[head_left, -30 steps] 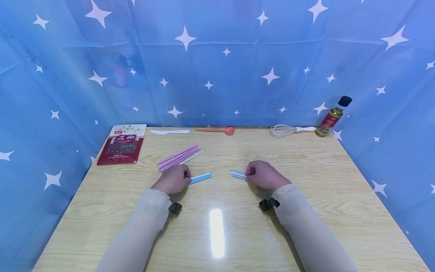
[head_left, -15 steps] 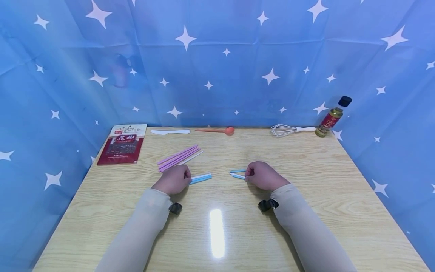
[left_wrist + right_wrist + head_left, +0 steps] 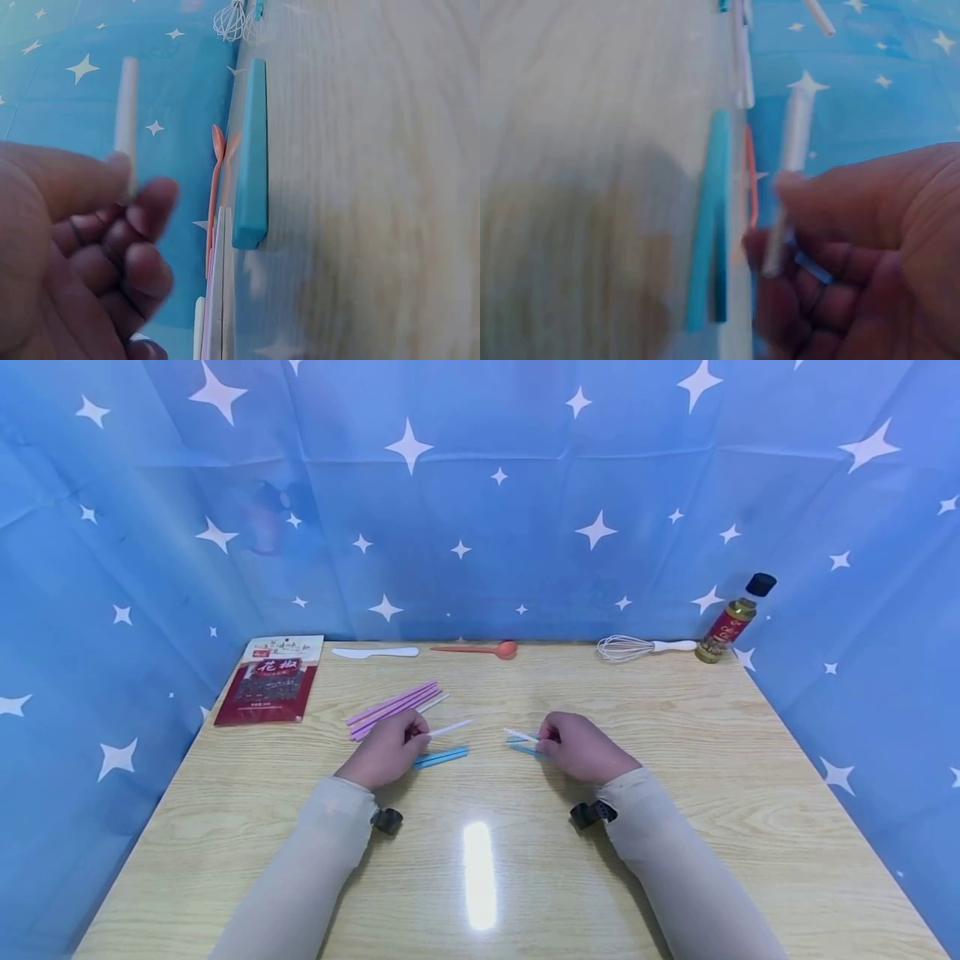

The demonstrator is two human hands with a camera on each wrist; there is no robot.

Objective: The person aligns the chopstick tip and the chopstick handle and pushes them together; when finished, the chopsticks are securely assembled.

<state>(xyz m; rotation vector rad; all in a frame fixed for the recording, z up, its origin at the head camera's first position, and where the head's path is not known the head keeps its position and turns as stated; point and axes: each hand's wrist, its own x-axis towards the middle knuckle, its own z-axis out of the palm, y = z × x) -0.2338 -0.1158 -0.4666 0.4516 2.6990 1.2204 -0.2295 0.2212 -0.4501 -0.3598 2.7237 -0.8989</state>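
Between thumb and fingertips my left hand (image 3: 386, 747) pinches a thin white stick (image 3: 452, 727), which slants up off the table in the left wrist view. Just below that hand, blue sticks (image 3: 441, 758) lie side by side on the wood. My right hand (image 3: 581, 747) pinches another white stick (image 3: 797, 127), its tip pointing left toward the other hand. Two blue sticks (image 3: 709, 202) lie on the table by the right fingertips, slightly spread apart. Several purple sticks (image 3: 393, 702) and one white stick (image 3: 434, 702) lie behind the left hand, partly covered by it.
Along the back edge of the table (image 3: 480, 793) lie a red spice packet (image 3: 266, 685), a white knife (image 3: 375, 652), an orange spoon (image 3: 506, 649) and a whisk (image 3: 630, 647). An oil bottle (image 3: 726, 631) stands at the back right. A blue starry curtain (image 3: 480, 510) hangs behind.
Each hand has lifted a white stick off the blue ones beside it. The left fingers have moved slightly up and away, and the blue sticks stay on the table.
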